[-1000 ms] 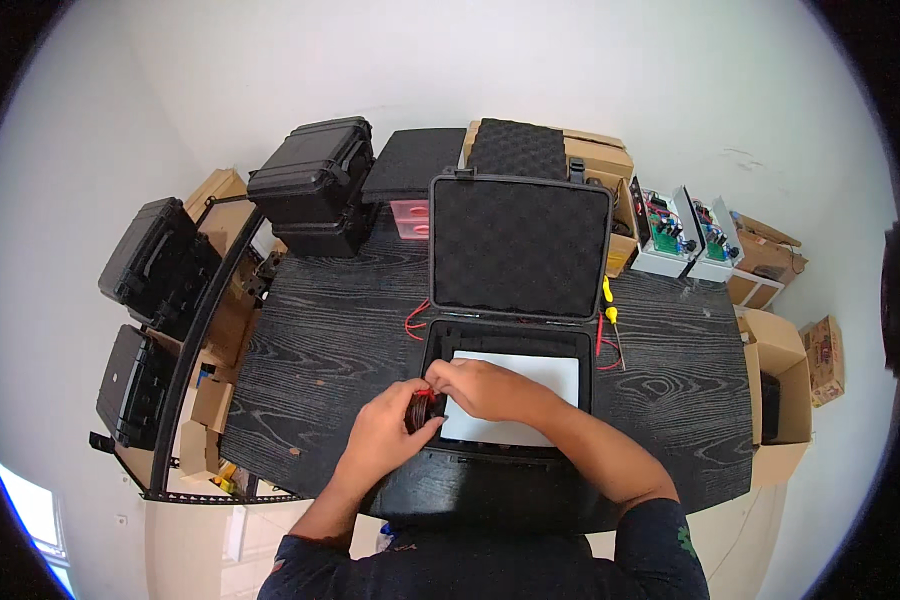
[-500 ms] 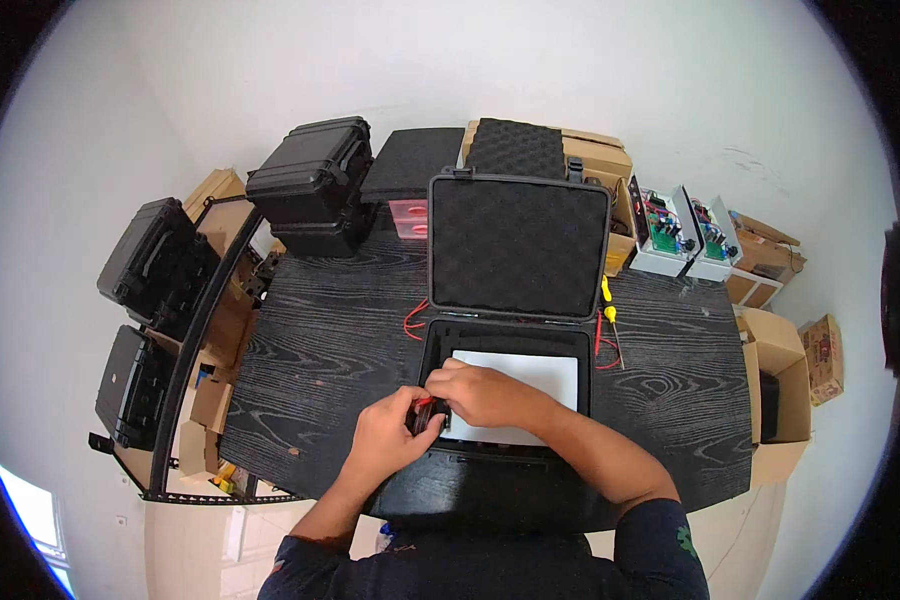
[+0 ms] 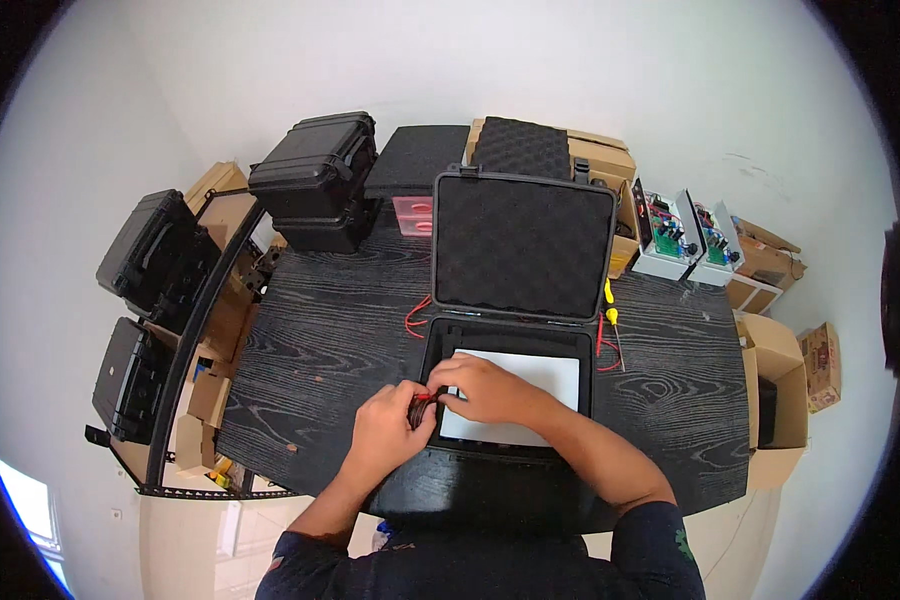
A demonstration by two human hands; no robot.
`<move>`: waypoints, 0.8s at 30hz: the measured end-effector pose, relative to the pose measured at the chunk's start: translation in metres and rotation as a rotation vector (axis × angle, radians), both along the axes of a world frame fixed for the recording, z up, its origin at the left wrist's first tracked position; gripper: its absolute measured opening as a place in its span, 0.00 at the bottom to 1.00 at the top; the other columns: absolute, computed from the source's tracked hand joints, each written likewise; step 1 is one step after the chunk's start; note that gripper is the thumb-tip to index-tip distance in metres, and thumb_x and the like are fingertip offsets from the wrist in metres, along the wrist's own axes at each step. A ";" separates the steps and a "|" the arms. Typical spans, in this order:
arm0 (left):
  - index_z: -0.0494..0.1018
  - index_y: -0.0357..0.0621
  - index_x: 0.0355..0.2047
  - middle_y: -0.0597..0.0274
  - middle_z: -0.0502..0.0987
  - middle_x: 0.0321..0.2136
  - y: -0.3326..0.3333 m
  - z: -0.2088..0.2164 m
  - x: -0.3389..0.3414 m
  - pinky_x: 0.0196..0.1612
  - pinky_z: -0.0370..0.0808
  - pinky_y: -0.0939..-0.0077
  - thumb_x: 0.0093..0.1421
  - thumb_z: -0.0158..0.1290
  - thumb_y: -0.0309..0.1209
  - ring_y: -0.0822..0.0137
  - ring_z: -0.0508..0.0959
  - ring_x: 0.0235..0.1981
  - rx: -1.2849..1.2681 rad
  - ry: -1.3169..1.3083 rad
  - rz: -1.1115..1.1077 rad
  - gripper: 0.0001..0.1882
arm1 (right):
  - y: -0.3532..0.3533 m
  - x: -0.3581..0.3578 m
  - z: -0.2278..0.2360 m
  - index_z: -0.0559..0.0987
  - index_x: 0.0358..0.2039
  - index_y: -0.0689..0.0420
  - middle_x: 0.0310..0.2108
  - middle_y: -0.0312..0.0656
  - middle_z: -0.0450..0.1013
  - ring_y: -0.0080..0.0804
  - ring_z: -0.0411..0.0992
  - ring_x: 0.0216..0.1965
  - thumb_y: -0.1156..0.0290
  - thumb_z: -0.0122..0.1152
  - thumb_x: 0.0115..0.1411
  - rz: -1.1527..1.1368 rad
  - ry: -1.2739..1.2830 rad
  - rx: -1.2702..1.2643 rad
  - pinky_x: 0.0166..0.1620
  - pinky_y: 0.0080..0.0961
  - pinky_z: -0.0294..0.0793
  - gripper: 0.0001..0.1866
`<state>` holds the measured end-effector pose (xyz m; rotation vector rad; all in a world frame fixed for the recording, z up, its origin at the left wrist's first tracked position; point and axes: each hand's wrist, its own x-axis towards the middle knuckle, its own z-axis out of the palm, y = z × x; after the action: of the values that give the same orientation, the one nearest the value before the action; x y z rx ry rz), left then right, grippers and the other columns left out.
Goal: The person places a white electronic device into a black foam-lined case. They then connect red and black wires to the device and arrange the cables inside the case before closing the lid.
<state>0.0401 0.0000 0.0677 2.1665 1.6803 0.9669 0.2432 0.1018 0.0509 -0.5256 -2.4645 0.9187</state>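
Observation:
My left hand (image 3: 384, 432) is closed round a small coiled dark cable (image 3: 419, 411) that has a bit of red at its top. Fingertips of my right hand (image 3: 485, 390) pinch the same coil from the other side. Both hands are over the left front part of an open black hard case (image 3: 585, 440). Inside the case lies a flat white panel (image 3: 540, 378), partly covered by my right hand and forearm. Dark foam (image 3: 525, 245) lines the raised lid. The cable's far ends are hidden by my fingers.
Right of the case lie a yellow-handled screwdriver (image 3: 613, 318) and red wires (image 3: 599, 335); another red wire (image 3: 415, 318) lies left. Closed black cases (image 3: 310, 165) stack at the back left. Two open white housings with circuit boards (image 3: 667, 235) stand back right, near cardboard boxes (image 3: 778, 350).
My fingers have shifted slightly on the coil, and my left hand is turned a little more over it. The whole view has moved slightly; the case and its panel stay put.

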 end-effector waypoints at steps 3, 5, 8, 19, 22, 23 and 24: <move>0.78 0.41 0.42 0.50 0.82 0.31 0.005 -0.003 0.001 0.40 0.80 0.57 0.57 0.68 0.31 0.48 0.83 0.35 0.055 0.041 -0.026 0.15 | 0.001 0.001 -0.003 0.82 0.48 0.61 0.49 0.48 0.78 0.48 0.75 0.53 0.78 0.68 0.58 -0.057 -0.004 0.011 0.57 0.40 0.75 0.16; 0.77 0.41 0.45 0.50 0.82 0.33 0.008 -0.006 0.001 0.42 0.80 0.58 0.56 0.69 0.32 0.49 0.83 0.36 0.089 0.068 -0.040 0.19 | -0.001 0.000 0.001 0.81 0.50 0.61 0.49 0.48 0.77 0.48 0.75 0.53 0.79 0.67 0.58 -0.040 -0.040 0.003 0.58 0.40 0.75 0.18; 0.75 0.39 0.49 0.51 0.82 0.37 0.003 0.000 0.001 0.44 0.79 0.59 0.54 0.70 0.32 0.51 0.83 0.38 0.109 -0.007 -0.051 0.24 | -0.006 -0.004 0.010 0.81 0.52 0.61 0.47 0.47 0.77 0.48 0.74 0.52 0.80 0.66 0.58 -0.037 0.024 -0.036 0.57 0.41 0.75 0.19; 0.84 0.44 0.32 0.59 0.77 0.33 -0.001 0.008 -0.038 0.49 0.74 0.60 0.51 0.68 0.29 0.55 0.78 0.38 0.037 0.104 -0.305 0.08 | -0.001 -0.002 0.004 0.82 0.50 0.57 0.44 0.43 0.79 0.45 0.74 0.50 0.83 0.62 0.56 0.008 0.008 -0.093 0.54 0.41 0.75 0.19; 0.86 0.46 0.32 0.63 0.76 0.31 0.000 0.002 -0.035 0.52 0.73 0.60 0.54 0.68 0.32 0.58 0.78 0.38 0.057 0.108 -0.370 0.06 | 0.000 -0.003 0.003 0.82 0.47 0.58 0.43 0.42 0.80 0.44 0.74 0.50 0.83 0.62 0.56 0.071 0.055 0.007 0.54 0.40 0.75 0.18; 0.86 0.45 0.32 0.63 0.77 0.31 0.000 0.002 -0.033 0.52 0.73 0.60 0.53 0.68 0.31 0.58 0.78 0.38 0.047 0.101 -0.357 0.07 | 0.001 -0.002 0.002 0.82 0.47 0.58 0.43 0.42 0.80 0.44 0.75 0.50 0.83 0.62 0.56 0.093 0.040 0.035 0.54 0.40 0.75 0.17; 0.86 0.45 0.32 0.63 0.77 0.31 -0.001 0.002 -0.032 0.52 0.73 0.60 0.52 0.68 0.31 0.58 0.78 0.38 0.037 0.093 -0.344 0.07 | 0.002 -0.002 0.002 0.83 0.47 0.59 0.44 0.42 0.80 0.44 0.75 0.50 0.83 0.62 0.56 0.114 0.024 0.062 0.55 0.40 0.75 0.17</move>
<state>0.0081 -0.0006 0.0698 2.4503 1.2699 0.8159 0.2415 0.1037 0.0525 -0.3535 -2.5138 0.8839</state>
